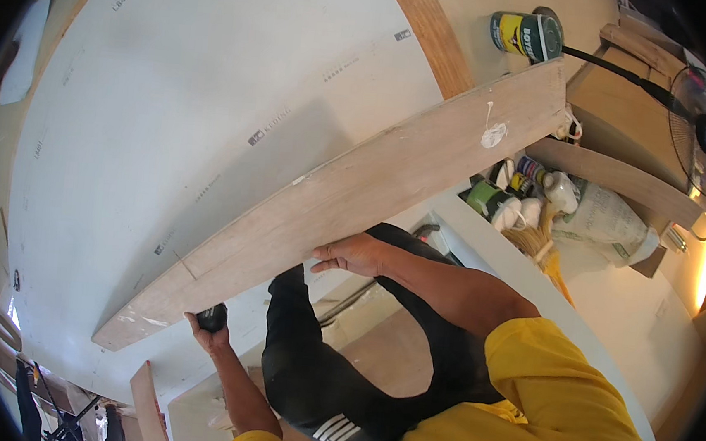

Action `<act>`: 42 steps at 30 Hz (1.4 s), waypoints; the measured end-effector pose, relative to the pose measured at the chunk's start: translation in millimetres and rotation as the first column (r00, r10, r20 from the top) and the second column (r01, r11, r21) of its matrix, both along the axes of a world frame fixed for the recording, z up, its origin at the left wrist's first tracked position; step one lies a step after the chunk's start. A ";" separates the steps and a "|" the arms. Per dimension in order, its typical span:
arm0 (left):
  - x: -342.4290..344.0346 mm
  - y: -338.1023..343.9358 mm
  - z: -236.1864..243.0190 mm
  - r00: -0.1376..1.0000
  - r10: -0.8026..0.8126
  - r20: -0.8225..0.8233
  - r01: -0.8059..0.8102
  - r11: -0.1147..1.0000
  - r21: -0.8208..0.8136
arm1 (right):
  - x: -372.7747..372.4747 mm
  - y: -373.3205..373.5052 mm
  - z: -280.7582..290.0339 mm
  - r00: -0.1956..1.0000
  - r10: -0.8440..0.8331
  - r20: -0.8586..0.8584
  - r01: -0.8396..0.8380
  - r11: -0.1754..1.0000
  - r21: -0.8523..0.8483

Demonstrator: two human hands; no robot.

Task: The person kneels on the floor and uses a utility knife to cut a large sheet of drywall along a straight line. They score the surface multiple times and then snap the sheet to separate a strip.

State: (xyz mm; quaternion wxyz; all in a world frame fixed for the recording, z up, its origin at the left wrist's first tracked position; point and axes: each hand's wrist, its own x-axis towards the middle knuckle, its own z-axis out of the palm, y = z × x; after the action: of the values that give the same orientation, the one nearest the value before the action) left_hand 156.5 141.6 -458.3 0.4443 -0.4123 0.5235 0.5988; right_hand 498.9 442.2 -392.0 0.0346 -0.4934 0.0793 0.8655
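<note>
A long pale wooden plank [390,174] lies diagonally across the white printed panel [217,52], with a white smudge near its right end and a short dark line near its left. My right hand [346,255] grips the plank's lower edge around its middle, thumb and fingers at the edge. Farther left, my left hand [210,329] is closed on a small black rounded object [212,315] against the same edge; what it is, I cannot make out. My legs in black trousers [301,357] are bent beneath the plank.
A paint can [509,32] stands at the upper right. A standing fan [704,132], cardboard boxes [613,133], a curved wooden strip [613,176], several cans and a plastic bag [601,223] crowd the right side. Another board [148,403] leans at the lower left.
</note>
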 end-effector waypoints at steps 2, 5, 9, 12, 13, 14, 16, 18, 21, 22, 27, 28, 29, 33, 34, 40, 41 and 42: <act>-7.0 -2.1 -4.1 0.993 -0.119 0.009 0.119 0.993 0.001 | -0.7 7.8 -10.8 0.998 0.056 0.017 -0.055 0.998 -0.038; -18.1 4.8 -19.3 0.980 -0.197 0.037 0.195 0.980 0.043 | -5.1 28.5 -37.4 0.996 0.089 -0.028 -0.088 0.996 0.019; -23.8 27.4 -40.0 0.974 -0.227 0.020 0.224 0.970 0.097 | -16.3 49.7 -77.3 0.988 0.078 -0.136 -0.048 0.976 0.211; -26.8 39.8 -50.9 0.965 -0.262 0.002 0.261 0.963 0.068 | -24.2 59.6 -100.1 0.983 0.111 -0.146 -0.068 0.960 0.272; -32.0 41.3 -52.8 0.958 -0.285 -0.021 0.286 0.950 0.123 | -26.6 63.8 -104.9 0.985 0.134 -0.110 -0.100 0.958 0.268; -37.7 40.8 -55.6 0.960 -0.281 -0.001 0.280 0.959 0.041 | -29.2 67.6 -108.7 0.984 0.140 -0.111 -0.104 0.955 0.278; -44.7 37.8 -64.2 0.957 -0.291 -0.004 0.291 0.957 -0.017 | -29.3 78.2 -112.9 0.979 0.171 -0.108 -0.129 0.940 0.317; -47.1 30.9 -77.0 0.958 -0.287 -0.022 0.287 0.958 0.025 | -27.8 85.3 -114.9 0.970 0.226 -0.085 -0.185 0.923 0.338; -48.7 26.0 -98.7 0.974 -0.216 -0.073 0.223 0.971 0.090 | -26.5 91.4 -124.0 0.962 0.256 -0.092 -0.195 0.886 0.422; -45.8 24.9 -104.3 0.986 -0.150 -0.078 0.153 0.988 0.031 | -25.0 91.9 -129.0 0.964 0.242 -0.112 -0.174 0.888 0.425; -40.6 35.3 -123.9 0.915 -0.256 -0.313 0.299 0.949 0.098 | -30.9 100.0 -165.4 0.968 0.185 -0.167 -0.057 0.818 0.572; -40.2 35.3 -125.4 0.931 -0.279 -0.237 0.327 0.925 0.194 | -35.8 100.1 -172.4 0.959 0.228 -0.170 -0.094 0.818 0.568; -39.5 37.8 -128.4 0.936 -0.235 -0.263 0.297 0.926 0.231 | -34.4 104.8 -176.0 0.958 0.266 -0.104 -0.172 0.828 0.534; -24.4 48.8 -130.8 0.975 0.025 -0.219 0.032 0.967 0.252 | -10.0 108.6 -177.6 0.952 0.259 -0.166 -0.096 0.763 0.639; -14.2 53.5 -129.4 0.966 0.023 -0.258 0.028 0.981 0.194 | -0.4 109.0 -178.0 0.946 0.321 -0.047 -0.208 0.709 0.674; 31.7 70.8 -112.8 0.963 -0.095 -0.254 0.105 0.994 0.026 | 64.3 96.4 -183.0 0.973 0.233 -0.003 -0.191 0.804 0.563; 32.7 73.1 -110.5 0.964 -0.107 -0.244 0.119 0.992 0.033 | 70.5 95.5 -183.9 0.973 0.231 -0.003 -0.187 0.794 0.579; 30.3 76.4 -109.0 0.958 -0.131 -0.256 0.137 0.991 0.005 | 73.6 95.8 -183.2 0.973 0.233 -0.005 -0.184 0.783 0.594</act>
State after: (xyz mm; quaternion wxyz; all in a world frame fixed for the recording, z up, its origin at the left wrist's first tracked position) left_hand 186.8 218.1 -567.3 0.4172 -0.2905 0.5963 0.6213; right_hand 572.5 538.1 -575.2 0.0870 -0.4297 -0.2468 0.8642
